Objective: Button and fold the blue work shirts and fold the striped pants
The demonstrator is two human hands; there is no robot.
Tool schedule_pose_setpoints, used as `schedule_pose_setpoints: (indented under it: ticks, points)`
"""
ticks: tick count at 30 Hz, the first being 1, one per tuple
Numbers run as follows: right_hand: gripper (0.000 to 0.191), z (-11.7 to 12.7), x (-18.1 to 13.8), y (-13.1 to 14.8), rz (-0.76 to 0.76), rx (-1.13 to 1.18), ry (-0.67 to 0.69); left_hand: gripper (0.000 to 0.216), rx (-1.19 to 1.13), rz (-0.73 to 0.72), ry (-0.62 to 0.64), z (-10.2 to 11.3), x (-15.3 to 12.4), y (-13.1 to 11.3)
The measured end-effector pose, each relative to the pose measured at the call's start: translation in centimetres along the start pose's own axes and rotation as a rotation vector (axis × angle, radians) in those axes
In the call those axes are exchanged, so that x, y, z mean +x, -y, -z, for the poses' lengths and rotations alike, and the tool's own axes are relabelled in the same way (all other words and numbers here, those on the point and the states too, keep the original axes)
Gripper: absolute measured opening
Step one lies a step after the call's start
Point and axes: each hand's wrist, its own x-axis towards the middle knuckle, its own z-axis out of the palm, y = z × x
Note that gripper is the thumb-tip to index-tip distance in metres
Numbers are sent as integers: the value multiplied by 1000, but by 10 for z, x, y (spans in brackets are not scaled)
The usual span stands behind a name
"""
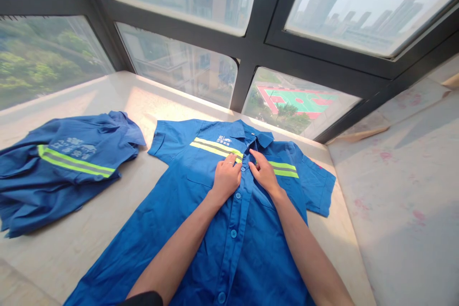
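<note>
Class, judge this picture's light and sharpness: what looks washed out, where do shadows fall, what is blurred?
In the head view, daylight washes out the upper-right glass pane; there too, sun and shadow patch the pale, smooth windowsill at its far corner; in the head view, green leafy trees at left look smeared, while the central blue cloth shirt shows distinct round buttons.

Spread shirt (253,229) cut off below; second shirt (68,167) cropped at left; dark sleeve (145,299) mostly outside.

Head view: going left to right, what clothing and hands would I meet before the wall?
Rumpled blue shirt, one sleeve of the spread shirt, left hand, right hand, the spread shirt's other sleeve, then the wall.
</note>
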Motion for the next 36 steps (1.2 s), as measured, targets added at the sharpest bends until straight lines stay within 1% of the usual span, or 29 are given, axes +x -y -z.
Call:
schedule_pose_setpoints:
  ticks: [3, 6, 9, 12, 14, 16, 17, 19, 21, 23, 26, 28, 30, 33, 36]
  points:
    - [48, -4, 5, -3, -69, -40, -2, 33, 47, -5, -7, -4, -5, -2]
    - [47, -4, 18, -3, -148, -129, 20, 42, 80, 3, -17, -6, -9, -4]
    - [45, 0, 36, 5, -205, -318, 120, 46, 101, 27, -26, -5, -12, -5]
    - [49, 5, 52, 16, -255, -525, 212, 48, 113, 40, -18, -3, -12, -5]
    - [52, 8, 59, 21, -216, -617, 234, 48, 120, 42, -4, 0, -13, -5]
    - [53, 12, 64, 21, -104, -634, 257, 48, 120, 43, 12, 3, -15, -4]
    - [50, 13, 66, 19, -35, -616, 281, 48, 119, 43, 23, 5, -16, -3]
    - [38, 16, 69, 12, 66, -564, 345, 48, 125, 37, 53, 11, -19, 1]
    - [26, 18, 73, 5, 102, -516, 412, 48, 146, 24, 92, 18, -21, 5]
    - [19, 19, 75, -1, 101, -480, 446, 47, 172, 14, 138, 28, -20, 7]
    - [16, 16, 77, -3, 85, -469, 430, 38, 210, 47, 240, 42, -6, 7]
    - [18, 13, 76, -2, 61, -489, 399, 35, 238, 124, 322, 48, 14, 6]
    - [21, 9, 73, -1, 37, -508, 361, 34, 235, 214, 370, 49, 38, 5]
    - [24, 0, 66, -3, 9, -515, 293, 33, 118, 263, 372, 39, 73, 9]
    - [25, -9, 60, -7, -6, -465, 173, 33, 13, 234, 341, 22, 92, 16]
